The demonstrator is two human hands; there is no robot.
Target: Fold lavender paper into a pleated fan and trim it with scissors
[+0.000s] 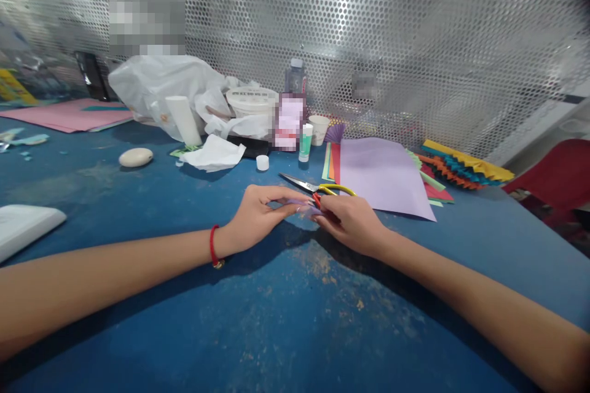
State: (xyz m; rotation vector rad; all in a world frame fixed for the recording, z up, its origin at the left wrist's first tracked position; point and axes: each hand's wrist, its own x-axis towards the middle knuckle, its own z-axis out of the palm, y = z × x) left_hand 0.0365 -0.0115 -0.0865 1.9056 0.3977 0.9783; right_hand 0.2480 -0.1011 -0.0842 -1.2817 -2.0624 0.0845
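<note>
A small folded strip of lilac paper (302, 205) lies on the blue table (295, 319), pinched between both hands. My left hand (258, 216), with a red bracelet at the wrist, grips the strip's left end with closed fingers. At the strip's right end my right hand (351, 221) presses down with its fingers closed on the paper. Scissors (318, 186) with yellow handles rest on the table just behind the hands, blades pointing left.
A lilac sheet (382, 175) lies over a stack of coloured papers behind the scissors, with pleated coloured fans (461, 166) to the right. Further back stand a glue tube (305, 142), a white tub (251, 101), a plastic bag (157, 86) and a perforated metal wall (369, 24). A white stone (135, 157) lies at the left.
</note>
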